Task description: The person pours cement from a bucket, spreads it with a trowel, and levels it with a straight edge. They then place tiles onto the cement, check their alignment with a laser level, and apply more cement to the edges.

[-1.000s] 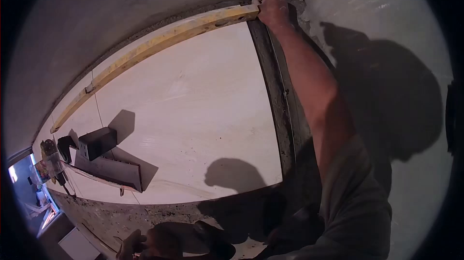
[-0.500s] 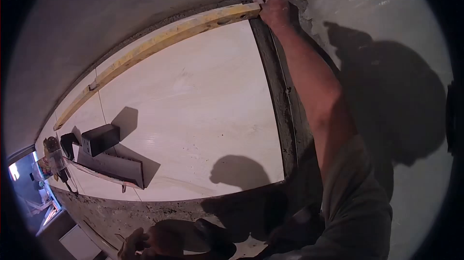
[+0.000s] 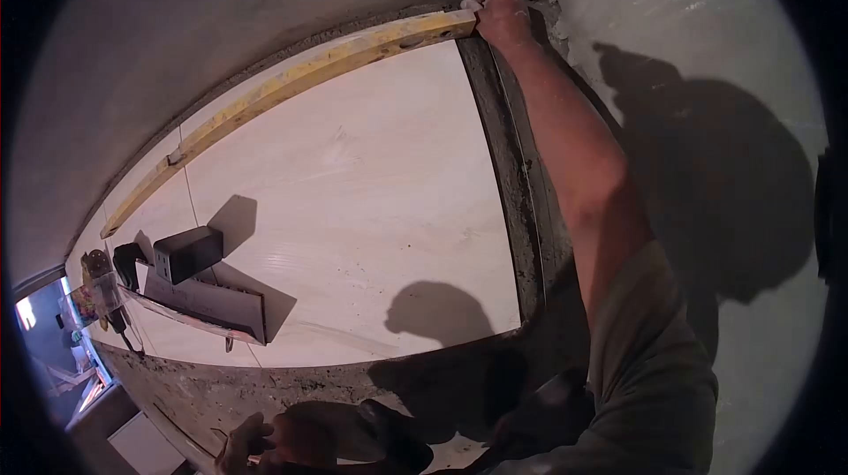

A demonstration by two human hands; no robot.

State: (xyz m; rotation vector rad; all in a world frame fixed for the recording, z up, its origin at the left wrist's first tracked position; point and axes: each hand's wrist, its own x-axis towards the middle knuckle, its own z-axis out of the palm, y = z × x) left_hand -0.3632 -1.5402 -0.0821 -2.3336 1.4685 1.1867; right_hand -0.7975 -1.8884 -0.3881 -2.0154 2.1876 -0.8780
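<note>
A long yellow spirit level, smeared with pale dust, lies along the upper edge of large white tiles. My right hand is closed at its right end, with the whitened fingertips bent over beside the bar. My arm reaches up to it from the lower right. Low in the picture, in shadow, my left hand shows bent fingers. What it holds, if anything, is too dark to make out. A dark grout-like gap runs along the tiles' right edge.
At left, a dark box stands by a pale angled board; a trowel-like tool is beside them. A rough grey strip borders the tiles below. A plain grey wall rises at right, bearing shadows.
The view has shifted slightly, so the tiles, box and level sit a few pixels to the right. Both hands keep practically the same pose.
</note>
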